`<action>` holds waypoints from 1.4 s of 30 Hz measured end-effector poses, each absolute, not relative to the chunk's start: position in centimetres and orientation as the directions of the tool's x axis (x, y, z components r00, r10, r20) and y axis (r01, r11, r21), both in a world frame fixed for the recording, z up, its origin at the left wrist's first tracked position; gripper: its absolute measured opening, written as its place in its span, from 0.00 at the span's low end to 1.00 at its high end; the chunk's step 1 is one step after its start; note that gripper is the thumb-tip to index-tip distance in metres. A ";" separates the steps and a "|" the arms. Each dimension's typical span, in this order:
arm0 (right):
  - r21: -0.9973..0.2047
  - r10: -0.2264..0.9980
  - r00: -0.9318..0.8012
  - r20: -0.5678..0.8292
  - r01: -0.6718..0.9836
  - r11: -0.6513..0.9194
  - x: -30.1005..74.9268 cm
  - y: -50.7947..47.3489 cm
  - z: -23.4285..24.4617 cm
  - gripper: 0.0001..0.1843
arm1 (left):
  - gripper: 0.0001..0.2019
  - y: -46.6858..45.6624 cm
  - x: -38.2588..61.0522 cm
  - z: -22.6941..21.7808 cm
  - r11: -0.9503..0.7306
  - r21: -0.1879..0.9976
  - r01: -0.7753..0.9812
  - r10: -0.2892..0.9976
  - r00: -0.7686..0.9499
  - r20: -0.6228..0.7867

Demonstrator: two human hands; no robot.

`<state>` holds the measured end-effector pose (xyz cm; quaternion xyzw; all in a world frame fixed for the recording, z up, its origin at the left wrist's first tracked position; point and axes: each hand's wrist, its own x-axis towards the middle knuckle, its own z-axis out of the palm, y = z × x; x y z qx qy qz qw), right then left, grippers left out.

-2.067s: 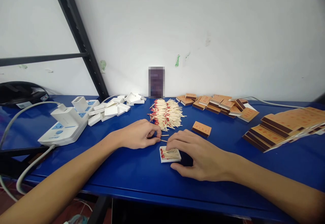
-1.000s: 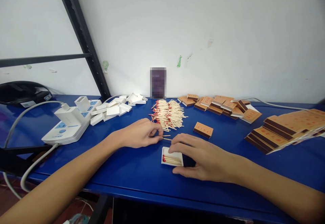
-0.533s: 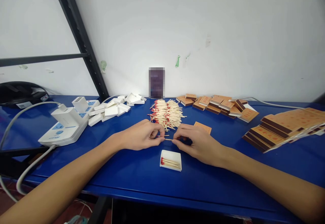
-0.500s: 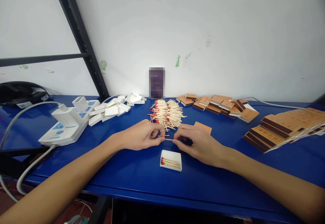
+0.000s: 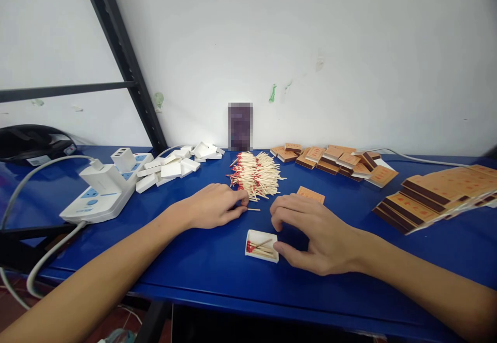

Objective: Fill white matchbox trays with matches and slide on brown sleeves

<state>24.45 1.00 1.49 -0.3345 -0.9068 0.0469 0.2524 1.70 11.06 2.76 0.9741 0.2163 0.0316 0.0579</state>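
Left hand (image 5: 213,205) is low over the desk (image 5: 194,265), fingertips beside 1 loose match (image 5: 254,209); whether they grip it, I cannot tell. Right hand (image 5: 318,235), thumb and fingers parted, is beside the white tray (image 5: 255,234); inside lie red-tipped matches (image 5: 262,251), 1 slanting across the others.

Open blue tabletop (image 5: 186,268) between left forearm (image 5: 128,253) and white tray (image 5: 261,257), running to near edge (image 5: 217,305). Match heap (image 5: 258,174) in the way just beyond left hand (image 5: 212,205); right hand (image 5: 314,231) crowds the tray's right side. Power strip (image 5: 83,210) bars far left, matchbox stack (image 5: 438,198) far right.
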 end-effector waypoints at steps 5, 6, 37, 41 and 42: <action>-0.306 0.678 -0.680 0.280 0.606 0.734 23.9 0.5 1.5 0.14 | 0.08 10.5 1.6 3.7 -0.883 0.245 0.401 0.428 0.901 0.069; -0.305 0.684 -0.679 0.268 0.614 0.728 23.9 0.4 1.5 0.14 | 0.09 10.4 1.5 4.0 -0.870 0.293 0.396 0.433 0.899 0.070; -0.044 0.872 -0.393 0.291 0.905 0.423 24.8 5.2 0.2 0.12 | 0.09 12.0 1.9 2.3 -0.856 0.023 0.516 0.515 0.850 0.114; -0.097 0.873 -0.376 0.310 0.901 0.422 24.8 5.2 0.1 0.09 | 0.09 12.1 1.9 2.1 -0.859 0.048 0.509 0.511 0.852 0.117; -0.107 0.873 -0.373 0.314 0.900 0.423 24.8 5.2 0.1 0.09 | 0.09 12.2 1.9 2.0 -0.859 0.055 0.509 0.512 0.851 0.118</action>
